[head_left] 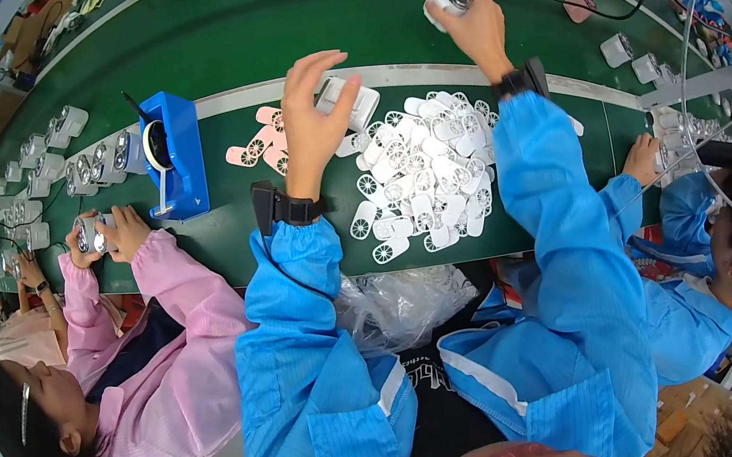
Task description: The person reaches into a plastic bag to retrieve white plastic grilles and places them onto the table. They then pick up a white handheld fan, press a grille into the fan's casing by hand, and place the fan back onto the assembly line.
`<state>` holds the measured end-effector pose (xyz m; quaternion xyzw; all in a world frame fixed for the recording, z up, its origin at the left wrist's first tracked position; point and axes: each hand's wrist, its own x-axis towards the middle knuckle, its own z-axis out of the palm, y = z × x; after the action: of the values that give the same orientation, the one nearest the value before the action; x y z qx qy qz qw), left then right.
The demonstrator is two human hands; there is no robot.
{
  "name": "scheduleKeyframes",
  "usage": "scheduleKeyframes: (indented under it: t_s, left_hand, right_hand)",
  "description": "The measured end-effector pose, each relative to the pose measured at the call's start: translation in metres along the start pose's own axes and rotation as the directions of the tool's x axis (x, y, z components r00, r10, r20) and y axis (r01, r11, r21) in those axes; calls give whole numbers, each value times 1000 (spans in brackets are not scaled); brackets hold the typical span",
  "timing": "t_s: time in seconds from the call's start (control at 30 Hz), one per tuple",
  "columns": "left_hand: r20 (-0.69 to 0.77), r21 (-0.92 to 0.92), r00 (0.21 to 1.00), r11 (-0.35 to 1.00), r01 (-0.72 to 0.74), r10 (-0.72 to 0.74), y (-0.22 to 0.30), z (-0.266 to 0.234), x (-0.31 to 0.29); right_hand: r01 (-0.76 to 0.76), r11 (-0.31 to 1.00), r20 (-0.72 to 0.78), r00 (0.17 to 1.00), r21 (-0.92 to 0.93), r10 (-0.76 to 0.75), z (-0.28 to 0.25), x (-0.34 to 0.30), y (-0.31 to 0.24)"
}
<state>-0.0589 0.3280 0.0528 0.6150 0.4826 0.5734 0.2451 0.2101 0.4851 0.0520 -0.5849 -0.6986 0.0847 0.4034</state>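
My right hand is closed around a small white device with a round, shiny dark-and-silver end, raised over the far side of the green table. My left hand has its fingers stretched out and apart. Its thumb lies across the view of a second white, box-shaped device near the pale rail; whether they touch, I cannot tell. Between my forearms is a heap of flat white plates, rounded and bearing spoked round grilles. Several pink plates of the same shape lie left of my left wrist.
A blue tape dispenser stands left of the pink plates. The pale rail crosses the green table. Rows of white devices stand far left. A co-worker in pink and another in blue sit beside me. Clear plastic hangs below the table edge.
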Motion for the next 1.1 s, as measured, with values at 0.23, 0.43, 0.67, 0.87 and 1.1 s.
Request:
scheduleKeyframes:
  t_s: [0.23,0.43,0.67,0.87,1.1]
  left_hand:
    - [401,257,916,960,-115,2,-29,-8,-6]
    - [508,226,861,969,-102,-27,-32,-10,-2]
    - [596,316,803,927,-200,-30,-22,20,46]
    - [433,-23,896,992,120,-98,-37,45,37]
    - [525,-492,775,617,614,-352,-10,65,31]
  right_hand:
    - [-86,955,-116,992,-284,55,14,14,34]
    - [94,994,320,942,50,-105,-70,-72,-23]
    - [160,982,510,839,104,-190,-104,-136,-32]
    - [101,970,561,801,220,-210,-106,-126,-19]
    - [-430,535,512,859,727,-5,-111,-100,-36]
